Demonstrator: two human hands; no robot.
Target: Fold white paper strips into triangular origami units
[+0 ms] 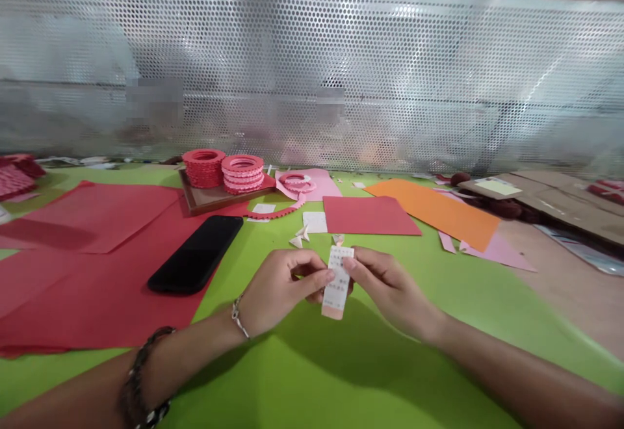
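A small printed paper strip (336,294), white with a peach band at its lower end, is held up over the green table surface (312,364). My left hand (287,279) pinches its left edge, thumb on the front face. From the other side my right hand (385,286) grips the upper right edge with its thumb. The fingers behind the strip are mostly hidden. Just beyond it lie a few small folded paper pieces (299,239) and a white paper square (314,222).
A black phone (197,257) rests on red sheets (121,312) at left. Stacked pink-red rings (203,169) stand on a brown tray (219,203). Behind are a red sheet (370,216), an orange sheet (439,211) and brown cardboard (550,198). A perforated metal panel (312,78) closes off the back.
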